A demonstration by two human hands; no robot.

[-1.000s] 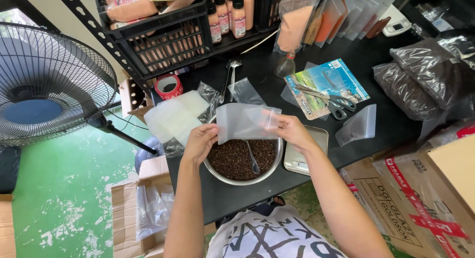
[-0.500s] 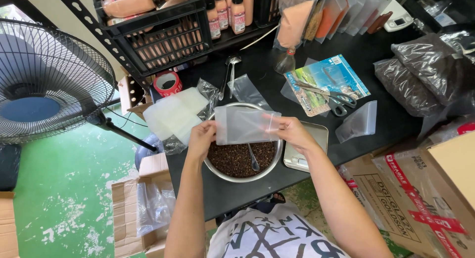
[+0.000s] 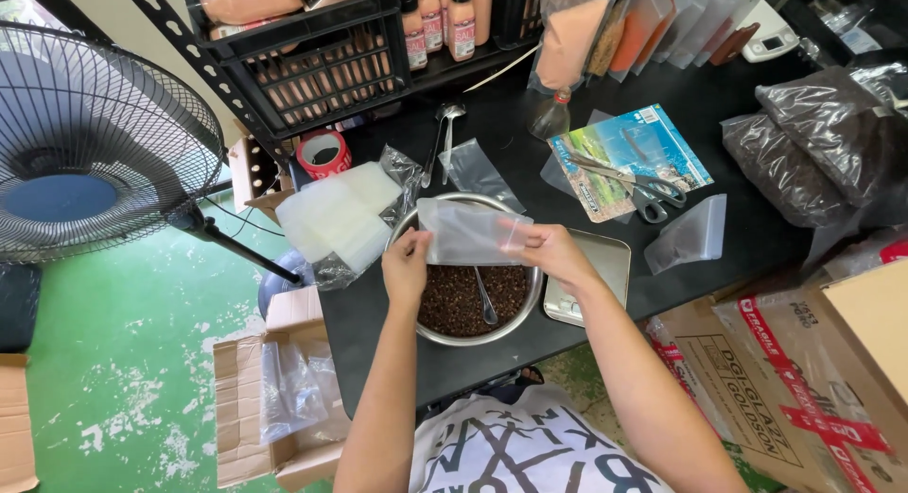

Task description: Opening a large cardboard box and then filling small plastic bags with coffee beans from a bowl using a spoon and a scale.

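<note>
A fan (image 3: 90,143) is seen at nine o'clock, beside the black bench (image 3: 719,238). A stack of clear bags (image 3: 336,214) is laid at ten o'clock of the steel bowl (image 3: 427,330). The left hand (image 3: 407,264) is closed in a pinch grip on the left edge of a small clear bag (image 3: 468,233), which is held flat over the bowl. Dark spices (image 3: 454,304) and a spoon (image 3: 485,302) are seen in the bowl. The bag's right edge is pinched by the right hand (image 3: 549,252). Scissors (image 3: 634,186) are laid at two o'clock.
</note>
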